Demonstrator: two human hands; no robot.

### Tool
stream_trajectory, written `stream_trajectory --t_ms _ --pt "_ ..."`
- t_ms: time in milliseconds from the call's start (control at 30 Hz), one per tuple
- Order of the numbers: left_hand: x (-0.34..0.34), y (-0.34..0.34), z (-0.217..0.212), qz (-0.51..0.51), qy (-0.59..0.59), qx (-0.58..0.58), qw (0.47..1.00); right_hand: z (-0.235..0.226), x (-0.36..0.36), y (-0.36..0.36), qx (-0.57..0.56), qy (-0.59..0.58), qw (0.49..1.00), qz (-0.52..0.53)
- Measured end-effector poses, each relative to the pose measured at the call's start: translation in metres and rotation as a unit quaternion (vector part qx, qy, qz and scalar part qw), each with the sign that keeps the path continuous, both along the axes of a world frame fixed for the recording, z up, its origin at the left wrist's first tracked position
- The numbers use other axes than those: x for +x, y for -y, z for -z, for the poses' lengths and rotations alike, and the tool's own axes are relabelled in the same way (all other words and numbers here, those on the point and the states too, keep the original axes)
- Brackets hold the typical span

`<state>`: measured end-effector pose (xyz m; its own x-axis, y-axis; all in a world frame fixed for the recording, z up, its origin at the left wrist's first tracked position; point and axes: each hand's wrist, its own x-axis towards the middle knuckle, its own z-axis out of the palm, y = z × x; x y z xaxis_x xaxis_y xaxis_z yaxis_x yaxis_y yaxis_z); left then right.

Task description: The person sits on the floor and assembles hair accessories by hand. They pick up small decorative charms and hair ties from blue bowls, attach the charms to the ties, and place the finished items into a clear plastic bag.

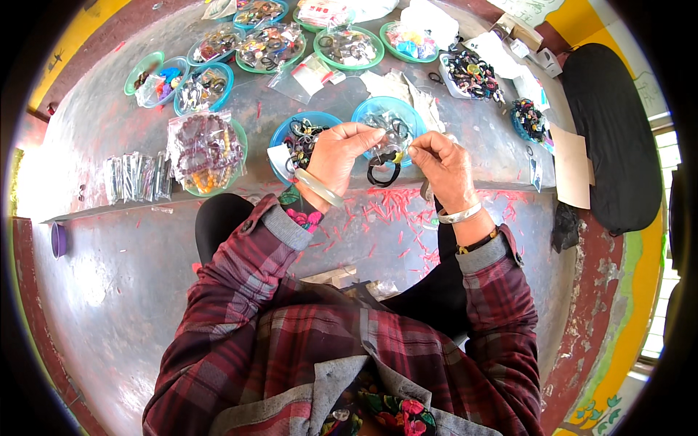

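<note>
Thumb and forefinger of my left hand (336,160) are pinched together; what they hold is too small to make out. My right hand (445,166) is closed too, its fingertips pinching at a black elastic hair tie (383,182). The hair tie hangs as a loop between my hands and has a small yellow piece at its top. Just behind it stands a blue bowl (360,110) with clear plastic and dark loops inside. To its left, partly covered by my left hand, is another blue bowl (279,134) filled with dark hair ties.
Several bowls of bagged trinkets line the far side, among them a green one (379,52). A white tray (452,89) heaped with hair ties stands at right. Bagged bead strings (207,149) and slim packets (138,176) lie left. Red scraps (392,207) litter the ledge below my hands.
</note>
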<state>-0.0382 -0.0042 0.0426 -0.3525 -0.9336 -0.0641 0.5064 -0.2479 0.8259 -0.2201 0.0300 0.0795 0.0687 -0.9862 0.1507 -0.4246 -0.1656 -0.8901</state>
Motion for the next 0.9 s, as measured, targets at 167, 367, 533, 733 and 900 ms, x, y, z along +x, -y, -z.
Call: stream_trajectory --t_ms 167,367,533,733,900 --pt "0.001 -0.002 -0.001 0.032 -0.034 0.084 0.995 0.001 -0.002 0.002 0.052 0.061 0.997 -0.010" --pt "0.002 -0.001 -0.009 0.158 -0.004 0.092 0.983 0.008 -0.008 0.007 0.116 0.201 0.973 -0.018" --pt "0.000 -0.001 -0.001 0.194 0.005 0.088 0.977 0.012 -0.012 0.009 0.117 0.204 0.972 -0.006" --pt "-0.002 -0.003 0.003 0.139 0.037 0.064 0.987 0.008 -0.007 0.008 0.133 0.210 0.969 0.007" --pt "-0.005 -0.004 0.006 0.126 0.052 0.034 0.990 0.014 -0.006 0.008 0.169 0.208 0.963 -0.013"
